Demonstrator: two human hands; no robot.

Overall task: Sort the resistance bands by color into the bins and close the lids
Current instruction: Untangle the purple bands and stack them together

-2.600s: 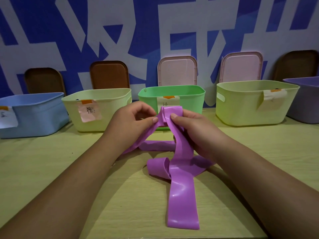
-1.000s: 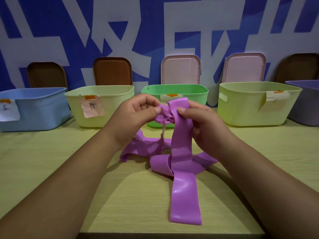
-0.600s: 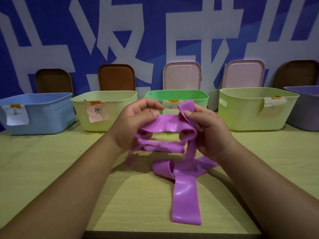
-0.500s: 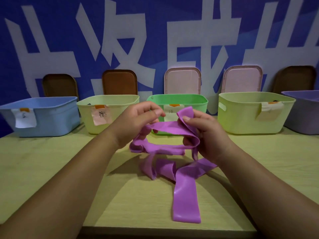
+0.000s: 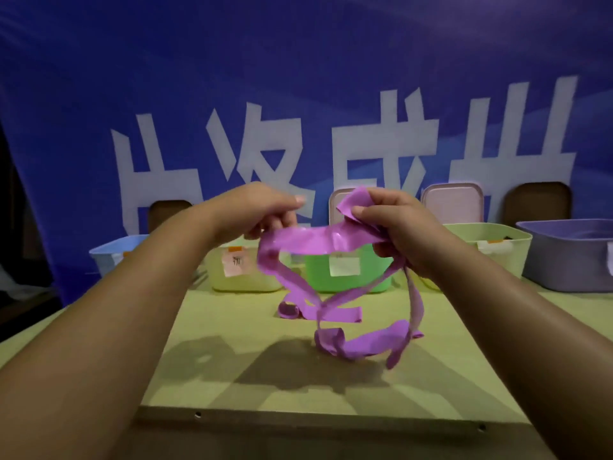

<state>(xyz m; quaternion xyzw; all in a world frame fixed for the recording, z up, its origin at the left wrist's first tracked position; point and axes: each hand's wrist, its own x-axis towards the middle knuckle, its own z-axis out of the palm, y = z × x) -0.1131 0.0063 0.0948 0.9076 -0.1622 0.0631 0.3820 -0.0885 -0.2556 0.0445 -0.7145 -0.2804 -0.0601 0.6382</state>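
Purple band (image 5: 318, 242) is up in the air between both hands, in front of the green bin (image 5: 341, 283): left hand (image 5: 262, 207) has fingers curled and pinches one end, right hand (image 5: 394, 227) has fingers curled tight round a bunched part of it. The short span between them is flat and taut; the rest hangs below in twisted loops, lowest coils at or just above the desk (image 5: 232, 343), can't tell which. My read: step in hand is untangling before binning. To do it well, keep the left pinch fixed, feed the slack through the right hand, let the twists drop out, then gather the loops into one bundle so nothing trails. By colour it likely belongs in the lilac bin (image 5: 567, 257) at far right; labels (image 5: 344, 265) are too blurred to confirm. Row along the back, left to right: blue bin (image 5: 109, 257), yellow bin (image 5: 238, 277), green, lime bin (image 5: 491, 247), lilac. All open, lids (image 5: 452, 202) lean upright behind them against the banner (image 5: 298, 78), so closing isn't done yet. In the way: the lime bin sits between the hands and the lilac bin, so hanging loops could catch its rim or drop into it on the carry across; lift high or bundle first
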